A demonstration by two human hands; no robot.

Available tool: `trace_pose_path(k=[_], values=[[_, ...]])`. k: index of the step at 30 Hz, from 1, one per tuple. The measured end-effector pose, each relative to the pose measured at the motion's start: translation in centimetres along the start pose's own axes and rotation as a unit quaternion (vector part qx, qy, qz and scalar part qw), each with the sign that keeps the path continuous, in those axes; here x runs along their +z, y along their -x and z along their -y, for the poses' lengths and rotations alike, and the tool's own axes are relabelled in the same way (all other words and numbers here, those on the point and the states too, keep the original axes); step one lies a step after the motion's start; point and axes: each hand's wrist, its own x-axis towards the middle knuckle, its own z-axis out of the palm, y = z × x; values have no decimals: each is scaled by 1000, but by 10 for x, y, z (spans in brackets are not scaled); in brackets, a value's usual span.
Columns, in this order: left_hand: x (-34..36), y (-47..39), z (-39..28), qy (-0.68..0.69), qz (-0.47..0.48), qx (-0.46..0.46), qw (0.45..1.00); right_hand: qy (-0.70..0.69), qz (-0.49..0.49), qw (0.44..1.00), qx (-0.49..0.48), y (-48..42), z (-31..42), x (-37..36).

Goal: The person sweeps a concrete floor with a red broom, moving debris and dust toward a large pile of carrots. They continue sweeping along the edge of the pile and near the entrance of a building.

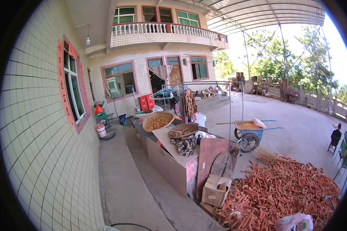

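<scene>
Neither of my hands is in view. Before me, at the lower right, a large heap of reddish corn cobs (277, 187) covers the concrete floor. A straw broom (267, 156) lies on its far edge, and a plastic bag (295, 221) on its near edge. Beyond the heap stands a blue wheelbarrow (251, 138) holding yellow grain (248, 126) and a pale sack. Left of the heap, boards cover a long stack that bears a round woven basket (170, 118) of brownish-yellow pieces, a second basket (190, 128) with stalks, and camouflage cloth (186, 146).
A cardboard box (215, 190) leans by the boards. The tiled wall (52, 144) bounds the concrete walkway (130, 184) at left; a dark cable (131, 223) crosses its near end. A metal rack (230, 109) with clothes rises behind the boards. A seated person (335, 135) is far right.
</scene>
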Motion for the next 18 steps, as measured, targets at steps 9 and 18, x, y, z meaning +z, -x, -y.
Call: trace_pose_path(k=[9, 18], values=[[4, -12, -15, -50, 10, 8, 999, -20, 4, 1000, -9, -3, 6, -9], [15, -21, -14, -137, 20, 36, 990, -50, -15, 999, 2, -1, 25, -15]])
